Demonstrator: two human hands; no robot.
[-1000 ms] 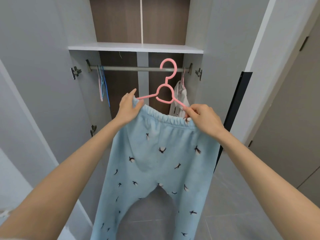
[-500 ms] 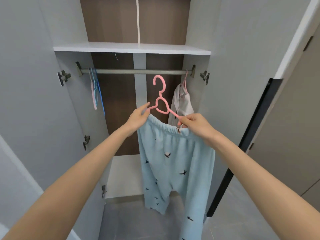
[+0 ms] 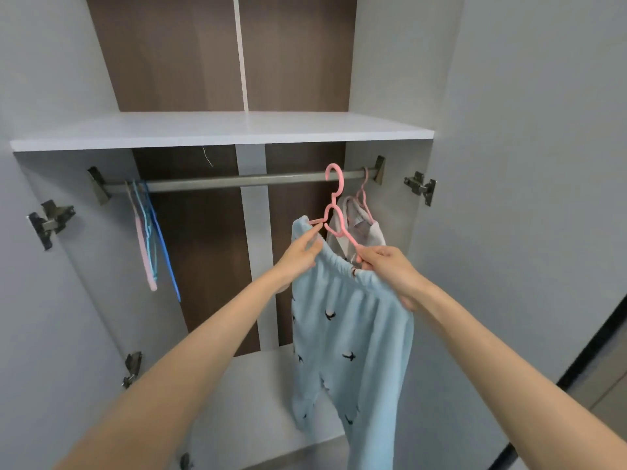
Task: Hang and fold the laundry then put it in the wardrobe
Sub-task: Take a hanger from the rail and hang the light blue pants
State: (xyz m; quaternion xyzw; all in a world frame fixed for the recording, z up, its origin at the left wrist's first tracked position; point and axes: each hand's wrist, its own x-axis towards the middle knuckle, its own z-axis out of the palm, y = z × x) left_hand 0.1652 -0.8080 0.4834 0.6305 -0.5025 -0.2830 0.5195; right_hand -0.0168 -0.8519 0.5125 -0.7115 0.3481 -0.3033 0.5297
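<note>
Light blue trousers with small dark bird prints hang by their waistband from a pink hanger. The hanger's hook overlaps the metal rail inside the open wardrobe; whether it rests on the rail I cannot tell. My left hand pinches the waistband at the hanger's left arm. My right hand grips the right arm of the hanger together with the waistband.
A pale garment on another pink hanger hangs at the rail's right end, just behind the trousers. Several empty hangers, pink and blue, hang at the left end. A white shelf lies above the rail. Both wardrobe doors stand open.
I have come closer to the wardrobe and lifted the hanger with the trousers up and inward, from below the rail to the rail's height at its right part.
</note>
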